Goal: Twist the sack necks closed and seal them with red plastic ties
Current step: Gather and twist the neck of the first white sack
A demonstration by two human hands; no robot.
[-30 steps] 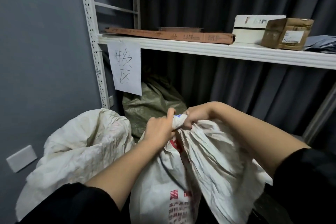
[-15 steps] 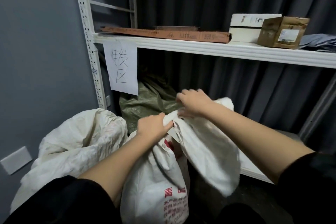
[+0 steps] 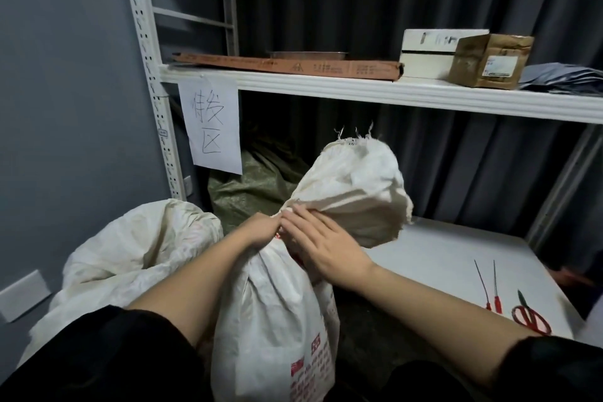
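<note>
A white woven sack (image 3: 277,313) with red print stands in front of me, its neck gathered tight and the loose top (image 3: 355,192) flaring up and to the right. My left hand (image 3: 259,232) grips the gathered neck from the left. My right hand (image 3: 321,245) lies against the neck from the right, fingers fairly straight over the cloth. Two red plastic ties (image 3: 489,284) lie on the low white shelf (image 3: 440,251) at the right.
Red-handled scissors (image 3: 530,315) lie beside the ties. A second white sack (image 3: 130,248) slumps at the left, a green sack (image 3: 254,192) behind. The upper shelf (image 3: 375,88) holds a flat carton, a white box and a brown box. A paper sign (image 3: 210,127) hangs from it.
The sack's open top has been gathered and twisted into a tight neck. My right hand came down from the top edge to the neck. The view shifted, revealing ties and scissors.
</note>
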